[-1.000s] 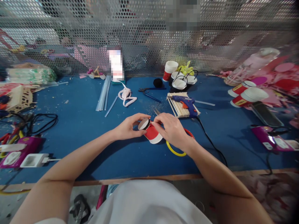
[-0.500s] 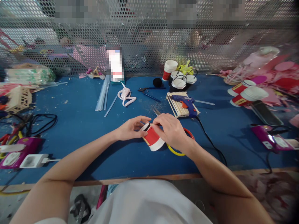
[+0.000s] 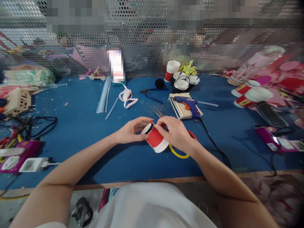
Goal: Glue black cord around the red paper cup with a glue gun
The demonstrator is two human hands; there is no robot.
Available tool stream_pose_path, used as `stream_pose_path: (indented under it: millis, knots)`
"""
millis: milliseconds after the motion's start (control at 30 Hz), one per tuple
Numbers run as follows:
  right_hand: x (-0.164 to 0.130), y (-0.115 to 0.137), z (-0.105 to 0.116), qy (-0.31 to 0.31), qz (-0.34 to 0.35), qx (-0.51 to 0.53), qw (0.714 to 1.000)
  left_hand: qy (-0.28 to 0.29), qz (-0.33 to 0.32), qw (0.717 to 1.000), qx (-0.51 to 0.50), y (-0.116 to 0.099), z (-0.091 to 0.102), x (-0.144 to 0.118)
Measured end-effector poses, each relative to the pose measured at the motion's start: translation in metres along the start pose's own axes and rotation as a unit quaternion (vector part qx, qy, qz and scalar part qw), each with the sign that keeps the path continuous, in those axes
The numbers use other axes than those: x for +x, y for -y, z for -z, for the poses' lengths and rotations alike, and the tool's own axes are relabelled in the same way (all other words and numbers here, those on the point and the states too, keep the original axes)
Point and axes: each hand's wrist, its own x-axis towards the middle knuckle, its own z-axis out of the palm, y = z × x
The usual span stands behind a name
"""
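A red and white paper cup lies tilted between my hands above the blue table, its narrow white end toward the upper left with a black band around it. My left hand grips that end from the left, thumb on the red side. From the right, my right hand holds the cup near the black band with thumb and fingers closed; some fingertips are hidden. Under and beside my right hand lie scissors with yellow and red handles, their blades pointing up and left.
Beyond my hands, a blue glue gun rests on a wooden-stick rack. Blue-handled pliers, white ribbon and clear glue sticks lie farther left. Several paper cups stand near the mesh screen. A black cord trails right.
The cup has turned slightly in my hands, so dark printing and more of the black band now show. Both hands keep their hold and have barely shifted.
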Motion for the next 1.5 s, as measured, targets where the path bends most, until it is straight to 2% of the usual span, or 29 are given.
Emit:
stream_pose_path:
  millis: [733, 933, 1233, 1400, 1500]
  knots:
    - [0.0, 0.001, 0.006, 0.064, -0.061, 0.087, 0.992, 0.017, -0.015, 1.0, 0.019, -0.001, 0.001, -0.002]
    - [-0.002, -0.004, 0.001, 0.069, -0.086, 0.151, 0.982, 0.023, -0.028, 0.999, 0.026, 0.0, 0.001, -0.002]
    - [-0.005, -0.017, -0.012, 0.101, -0.17, 0.305, 0.932, 0.034, -0.033, 0.999, 0.016, 0.001, 0.002, -0.002]
    - [-0.005, -0.019, -0.013, 0.189, -0.187, 0.424, 0.865, 0.05, -0.045, 0.998, 0.007, -0.003, 0.001, -0.002]
    - [-0.005, -0.017, -0.012, 0.214, -0.177, 0.433, 0.858, 0.057, -0.048, 0.997, 0.014, -0.008, 0.001, -0.001]
